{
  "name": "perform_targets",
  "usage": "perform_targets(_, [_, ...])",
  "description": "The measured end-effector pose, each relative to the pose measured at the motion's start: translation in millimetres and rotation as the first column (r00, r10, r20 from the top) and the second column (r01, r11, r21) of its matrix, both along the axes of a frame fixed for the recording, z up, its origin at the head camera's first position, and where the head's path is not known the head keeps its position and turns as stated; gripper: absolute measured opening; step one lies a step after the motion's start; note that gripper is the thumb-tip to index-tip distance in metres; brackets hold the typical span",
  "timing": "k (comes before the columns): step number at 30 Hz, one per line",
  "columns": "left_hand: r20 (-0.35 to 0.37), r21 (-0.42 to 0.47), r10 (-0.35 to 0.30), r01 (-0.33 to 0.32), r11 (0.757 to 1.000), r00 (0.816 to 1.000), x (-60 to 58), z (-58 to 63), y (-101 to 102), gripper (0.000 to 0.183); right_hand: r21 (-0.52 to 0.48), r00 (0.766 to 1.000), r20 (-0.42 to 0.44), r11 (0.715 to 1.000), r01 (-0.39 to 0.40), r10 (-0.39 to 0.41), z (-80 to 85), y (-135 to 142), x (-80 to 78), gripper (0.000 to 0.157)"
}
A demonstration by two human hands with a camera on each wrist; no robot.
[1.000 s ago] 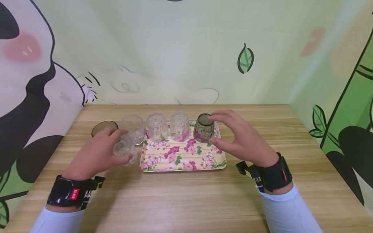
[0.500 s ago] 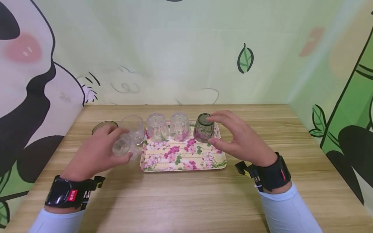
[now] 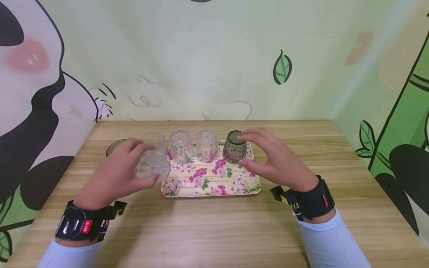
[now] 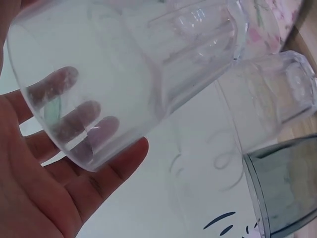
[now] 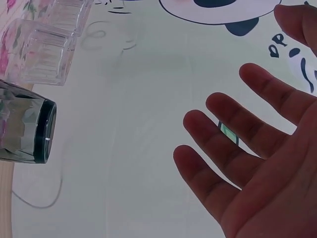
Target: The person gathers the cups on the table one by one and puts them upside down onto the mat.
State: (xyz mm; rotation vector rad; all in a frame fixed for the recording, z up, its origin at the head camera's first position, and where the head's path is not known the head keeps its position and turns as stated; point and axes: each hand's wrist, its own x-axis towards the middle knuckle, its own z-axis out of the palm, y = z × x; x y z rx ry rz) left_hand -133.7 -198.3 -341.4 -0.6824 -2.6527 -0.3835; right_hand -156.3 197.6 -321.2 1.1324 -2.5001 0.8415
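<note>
My left hand holds a clear drinking glass, its fingers showing through the wall in the left wrist view. Its wide mouth faces the palm side in that view. Just behind it stands another clear glass, left of the tray. A grey tinted glass is mostly hidden by the left hand in the head view. On the floral tray, two clear glasses and a dark glass sit upside down in a row. My right hand, fingers spread, hovers beside the dark glass without holding anything.
The flowered tray lies on a wood-grain table. Behind the table hangs a pale printed backdrop with panda and leaf drawings. Bands with small camera mounts circle both wrists.
My left hand has moved a little right with the clear glass, whose tilt has changed. The right hand and the glasses on the tray have stayed almost still.
</note>
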Motion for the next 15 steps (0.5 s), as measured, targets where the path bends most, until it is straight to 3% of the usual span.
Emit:
perform_targets(10, [-0.023, 0.026, -0.033, 0.033, 0.999, 0.999, 0.9, 4.9, 8, 0.074, 0.012, 1.0, 0.01, 1.0, 0.004, -0.004, 1.2, 0, 1.4, 0.051])
perform_targets(15, [-0.079, 0.036, -0.092, 0.095, 0.995, 0.993, 1.7, 6.5, 12, 0.081, 0.012, 1.0, 0.014, 1.0, 0.002, -0.002, 0.8, 0, 1.5, 0.051])
